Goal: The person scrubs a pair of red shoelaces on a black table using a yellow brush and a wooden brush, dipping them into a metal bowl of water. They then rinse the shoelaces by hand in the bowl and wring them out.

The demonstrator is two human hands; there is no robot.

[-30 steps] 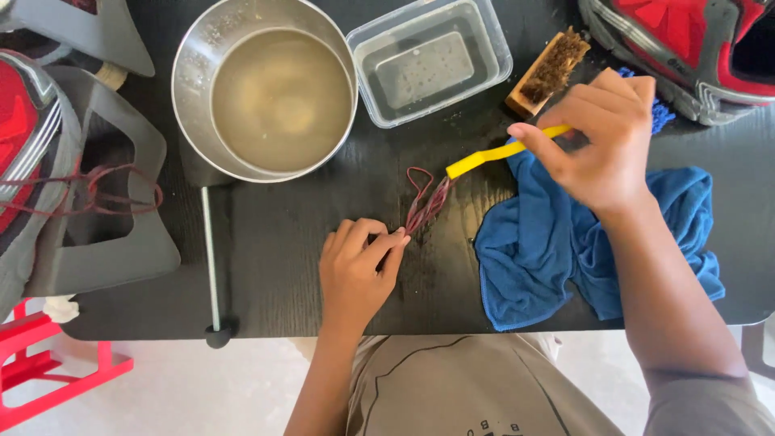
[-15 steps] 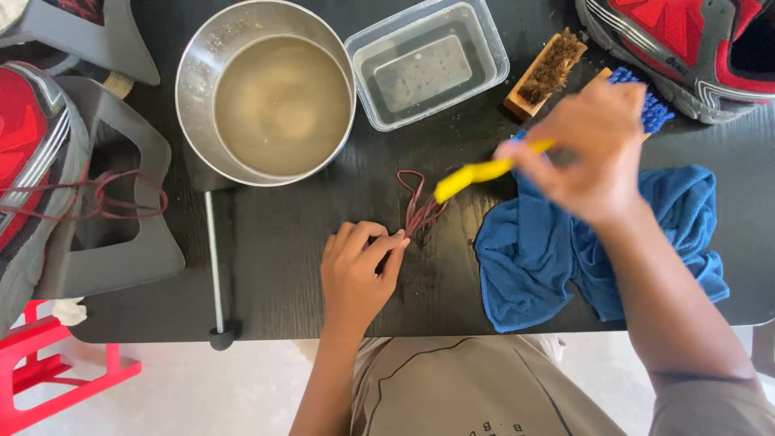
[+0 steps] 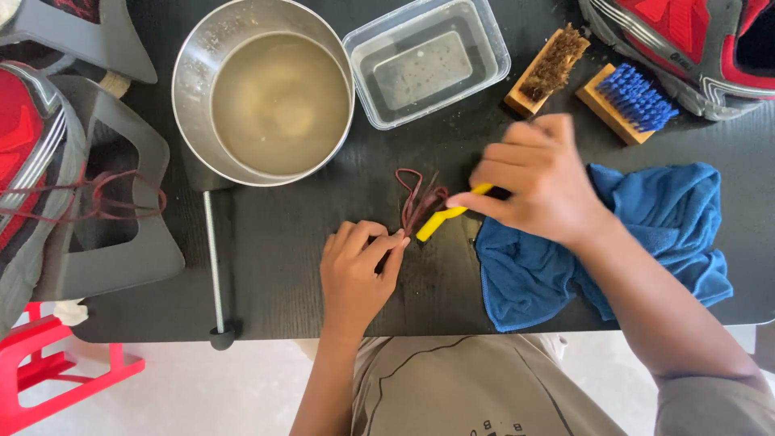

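Black table [image 3: 307, 266], pale floor [image 3: 161, 396], red stool [image 3: 48, 367]

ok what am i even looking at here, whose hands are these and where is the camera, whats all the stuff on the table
There is no machine here. The camera sits on a person's head and looks straight down, so you see their own two arms reaching out over a black table.

The left hand pins down one end of a dark red shoelace. The right hand holds a small yellow brush, whose tip rests on the lace.

Also on the table: a metal bowl of cloudy water, a clear plastic tub of water, two wooden brushes, one with brown bristles and one with blue, and a crumpled blue cloth. Red and grey sneakers lie at the left edge and the top right corner.
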